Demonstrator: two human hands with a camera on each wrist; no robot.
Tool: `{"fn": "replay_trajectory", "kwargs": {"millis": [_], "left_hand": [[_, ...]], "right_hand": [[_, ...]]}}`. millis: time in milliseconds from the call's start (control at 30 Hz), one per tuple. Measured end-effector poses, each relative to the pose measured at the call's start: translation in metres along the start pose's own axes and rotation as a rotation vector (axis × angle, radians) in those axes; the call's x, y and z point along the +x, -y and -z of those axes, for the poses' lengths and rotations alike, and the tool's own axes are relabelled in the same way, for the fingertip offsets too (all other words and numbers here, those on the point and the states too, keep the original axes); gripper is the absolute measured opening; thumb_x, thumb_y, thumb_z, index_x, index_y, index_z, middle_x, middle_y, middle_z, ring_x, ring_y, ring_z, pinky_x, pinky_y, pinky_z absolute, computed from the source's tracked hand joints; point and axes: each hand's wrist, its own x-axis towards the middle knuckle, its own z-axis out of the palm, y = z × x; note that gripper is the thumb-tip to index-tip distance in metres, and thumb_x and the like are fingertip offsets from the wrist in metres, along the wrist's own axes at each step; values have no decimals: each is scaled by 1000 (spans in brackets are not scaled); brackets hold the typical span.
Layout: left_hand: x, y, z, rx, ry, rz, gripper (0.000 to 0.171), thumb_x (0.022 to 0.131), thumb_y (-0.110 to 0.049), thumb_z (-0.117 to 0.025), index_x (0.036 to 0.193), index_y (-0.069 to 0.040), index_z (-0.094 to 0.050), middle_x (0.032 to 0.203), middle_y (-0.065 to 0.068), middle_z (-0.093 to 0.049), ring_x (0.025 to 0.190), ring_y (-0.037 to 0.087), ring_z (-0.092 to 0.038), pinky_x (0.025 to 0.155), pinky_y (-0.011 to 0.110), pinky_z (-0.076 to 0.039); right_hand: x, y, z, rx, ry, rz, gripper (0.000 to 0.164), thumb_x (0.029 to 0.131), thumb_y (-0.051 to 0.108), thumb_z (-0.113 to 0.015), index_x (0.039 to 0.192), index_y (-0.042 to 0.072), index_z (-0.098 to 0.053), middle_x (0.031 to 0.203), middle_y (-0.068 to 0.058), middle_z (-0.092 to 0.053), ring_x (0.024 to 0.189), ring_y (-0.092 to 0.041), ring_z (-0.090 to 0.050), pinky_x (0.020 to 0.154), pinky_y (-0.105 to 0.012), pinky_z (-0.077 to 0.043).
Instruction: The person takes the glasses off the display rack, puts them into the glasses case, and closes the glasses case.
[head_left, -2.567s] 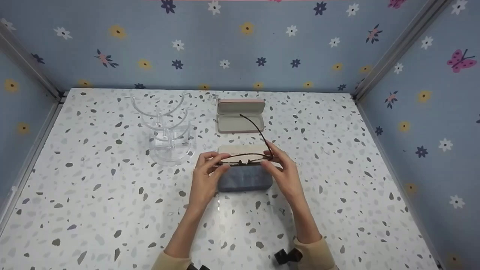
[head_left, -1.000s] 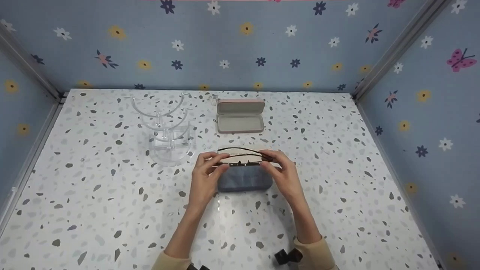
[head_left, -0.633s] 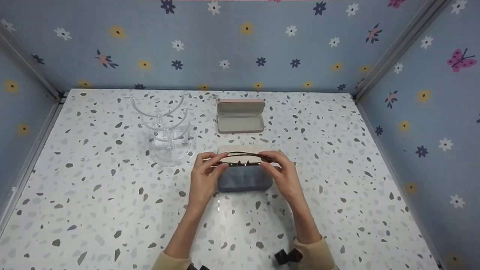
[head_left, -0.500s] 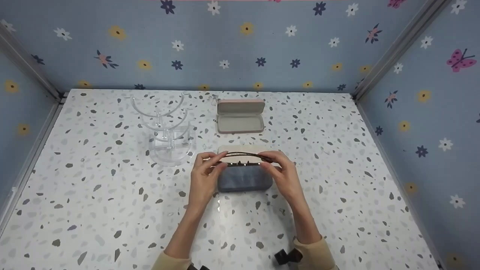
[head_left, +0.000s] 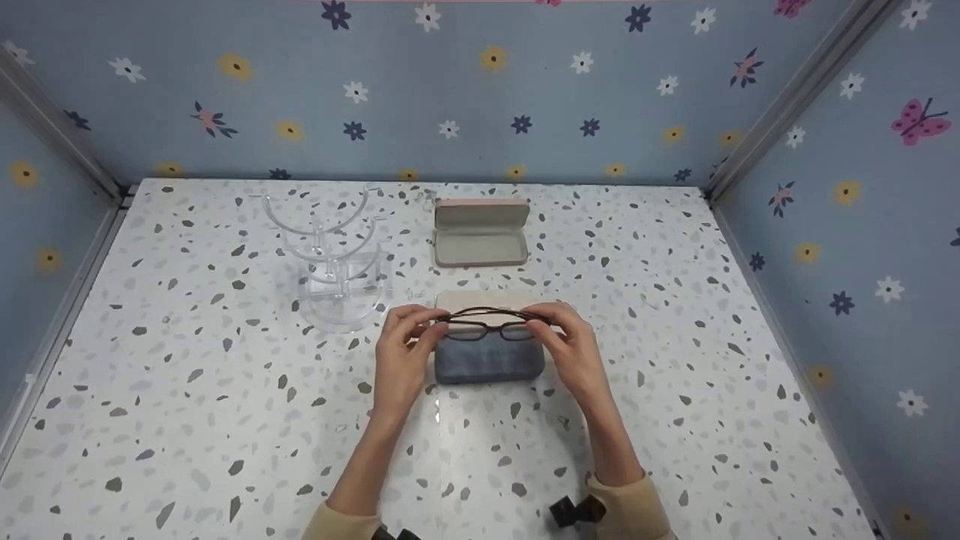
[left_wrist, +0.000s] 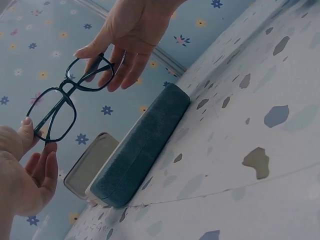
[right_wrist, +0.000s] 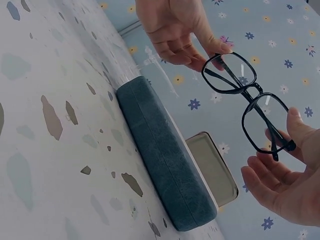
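Note:
Dark-framed eyeglasses [head_left: 492, 328] with both temples folded across the lenses are held up over the blue glasses case [head_left: 489, 358]. My left hand [head_left: 403, 364] pinches their left end between thumb and fingers. At the other end, my right hand [head_left: 574, 352] grips the rim and hinge corner the same way. In the left wrist view the glasses [left_wrist: 66, 85] hang well above the blue case [left_wrist: 142, 145], lenses facing out. A cream part of that case [head_left: 487, 298] shows behind its blue front; its inside is hidden.
Farther back, a pink glasses case [head_left: 481, 247] with pale lining stands open. To its left is a clear plastic tiered stand [head_left: 317, 241]. Flower-patterned walls [head_left: 480, 97] enclose the speckled table [head_left: 225, 420] at the back and sides.
The right temple, sticking up at first, has been folded down over the other one. The frame has since tilted so that its lenses show from above. Both hands keep their hold.

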Motion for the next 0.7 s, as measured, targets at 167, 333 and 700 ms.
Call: {"fn": "replay_trajectory", "kwargs": {"millis": [167,333,700], "left_hand": [[1,-1,4,22,-38,-5,19,94,-24,-76,108,-13,-80,120,5,-59,92,12,-61,78,19,-57],[5,-3,5,64,-63,14,18,92,-26,-78,106,-14,-81,117,4,-61,93,12,-61,78,20,-53],[34,-13,7,106,-4,49,24,93,-29,-78,105,-9,-81,117,3,-61,95,11,-58,78,22,-50]], "right_hand": [[1,2,1,22,70,-30,18,97,13,-70,113,6,-77,113,-12,-72,96,-10,-66,85,-25,-56],[5,6,10,32,195,-73,23,103,13,-63,121,3,-73,121,-14,-69,101,-21,-67,88,-31,-60],[35,8,22,-20,310,-94,27,105,11,-57,123,-6,-68,118,-21,-66,103,-18,-66,88,-27,-60]]}}
